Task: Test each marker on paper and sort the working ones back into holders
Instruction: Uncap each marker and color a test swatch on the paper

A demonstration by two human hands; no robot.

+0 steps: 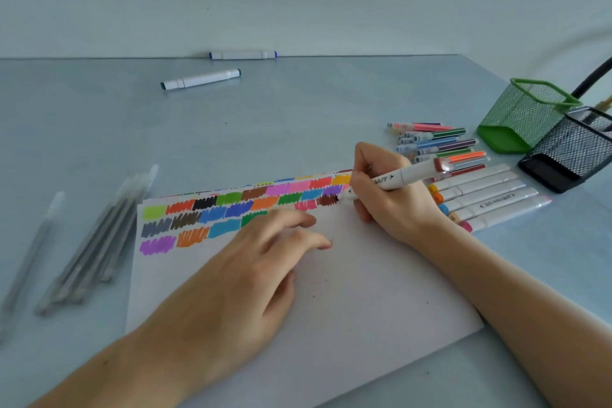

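Note:
My right hand (387, 195) grips a white double-ended marker (407, 175) with a brown end cap, its tip touching the white paper (347, 275) beside a brown swatch (326, 199). Rows of coloured swatches run across the paper's far edge. My left hand (251, 262) rests flat on the paper, fingers relaxed. Right of the paper lie several white double-ended markers (490, 199) and a pile of thin coloured pens (437, 142). A green mesh holder (526, 116) and a black mesh holder (573, 149) lie tipped at the far right.
Two white markers lie far back, one with green ends (200, 79) and one with blue ends (242, 55) against the wall. A bundle of grey pens (96, 242) and a single grey pen (31, 252) lie left of the paper. A black cable (592, 76) curves behind the holders.

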